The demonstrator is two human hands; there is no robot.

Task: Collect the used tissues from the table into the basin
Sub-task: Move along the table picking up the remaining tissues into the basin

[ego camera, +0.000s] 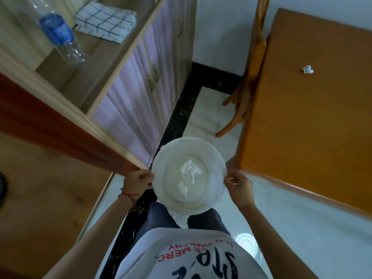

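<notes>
Both hands, left point(138, 180) and right point(238, 186), grip the basin point(216, 158) rim, mouth up, tissues point(189, 174) inside; one tissue point(307, 69) on the worktop point(302, 117).

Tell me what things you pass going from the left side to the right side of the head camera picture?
plastic bottle → checked cloth → left hand → basin with tissues inside → right hand → crumpled tissue on the table
</notes>
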